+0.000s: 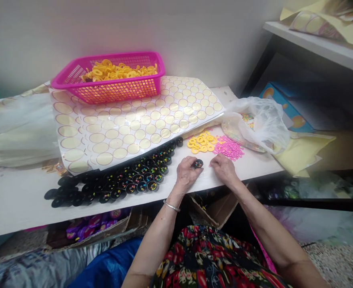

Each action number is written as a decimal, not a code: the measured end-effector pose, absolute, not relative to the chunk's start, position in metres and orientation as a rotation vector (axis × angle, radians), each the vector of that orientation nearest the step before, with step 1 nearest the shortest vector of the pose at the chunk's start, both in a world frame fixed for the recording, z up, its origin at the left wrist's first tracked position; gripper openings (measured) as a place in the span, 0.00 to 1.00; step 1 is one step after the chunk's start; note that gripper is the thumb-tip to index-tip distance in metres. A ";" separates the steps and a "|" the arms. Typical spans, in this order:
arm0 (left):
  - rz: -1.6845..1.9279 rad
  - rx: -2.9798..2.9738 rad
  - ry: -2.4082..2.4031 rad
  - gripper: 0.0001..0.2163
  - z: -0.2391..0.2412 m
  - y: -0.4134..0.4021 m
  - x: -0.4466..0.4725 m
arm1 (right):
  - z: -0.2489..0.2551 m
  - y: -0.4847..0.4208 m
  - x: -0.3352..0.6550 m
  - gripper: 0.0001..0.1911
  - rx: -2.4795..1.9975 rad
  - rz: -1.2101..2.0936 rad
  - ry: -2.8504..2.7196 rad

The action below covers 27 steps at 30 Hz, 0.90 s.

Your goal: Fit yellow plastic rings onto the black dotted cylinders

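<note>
The left grip (187,172) holds a black cup (198,165); whether the right grip (223,167) holds anything is unclear. Tilting could spill the cup's pieces (198,162).

A white table (20,204) carries everything here, its front edge running clear across. Large sheets printed with pale circles (121,134) cover much of its back half. At the left end lies a translucent plastic bag (17,128), with some small shiny orange pieces (55,166) just beside it. Rows of black cups (142,187) stand close together between the sheets and the front edge. Toward the right end, yellow rings (202,142) lie in a loose pile touching scattered pink pieces (229,149). Near the right-hand edge rests a crumpled white bag (269,120).
</note>
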State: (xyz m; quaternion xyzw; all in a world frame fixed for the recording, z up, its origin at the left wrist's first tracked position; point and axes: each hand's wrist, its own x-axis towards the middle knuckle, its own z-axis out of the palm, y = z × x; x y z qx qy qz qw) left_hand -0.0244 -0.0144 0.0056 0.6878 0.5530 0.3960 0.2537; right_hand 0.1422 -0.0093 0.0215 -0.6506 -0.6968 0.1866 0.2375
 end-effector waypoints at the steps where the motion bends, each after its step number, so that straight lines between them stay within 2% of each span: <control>1: 1.075 1.870 1.501 0.10 0.006 -0.015 -0.025 | 0.021 -0.009 0.144 0.10 -1.754 0.531 -1.891; 5: 1.089 1.865 1.491 0.09 0.006 -0.015 -0.024 | 0.019 -0.015 0.147 0.08 -1.634 0.561 -1.907; 9: 1.092 1.864 1.501 0.09 0.005 -0.015 -0.024 | 0.015 -0.022 0.143 0.06 -1.610 0.431 -2.042; 17: 1.103 1.871 1.489 0.10 0.004 -0.015 -0.025 | 0.019 -0.026 0.139 0.10 -1.634 0.324 -2.155; 22: 1.089 1.887 1.500 0.09 0.004 -0.014 -0.025 | 0.028 -0.024 0.134 0.11 -1.845 0.278 -2.276; 27: 1.082 1.890 1.503 0.10 0.003 -0.014 -0.025 | 0.043 -0.013 0.131 0.11 -2.098 0.443 -2.234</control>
